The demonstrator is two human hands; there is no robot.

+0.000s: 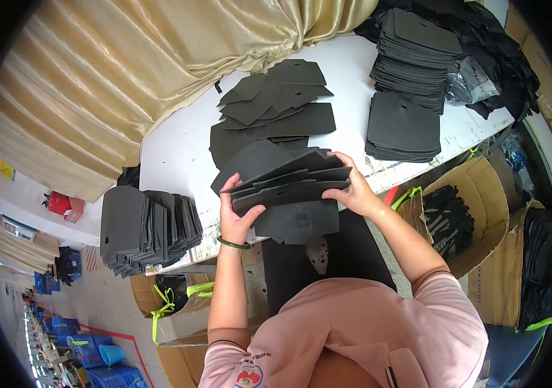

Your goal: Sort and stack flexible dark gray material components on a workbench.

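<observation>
over there the left hand [236,216] and right hand [355,193], thumbs and fingers closed on opposite ends of fanned dark sheets [289,189] by the table [175,152] edge, seem to be evening them, the next move wanting matched pressure.

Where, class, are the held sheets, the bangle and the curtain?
Held sheets [291,192]: head view, middle of the bundle.
Bangle [232,245]: head view, near side of its band.
Curtain [153,71]: head view, middle of its folds.
</observation>
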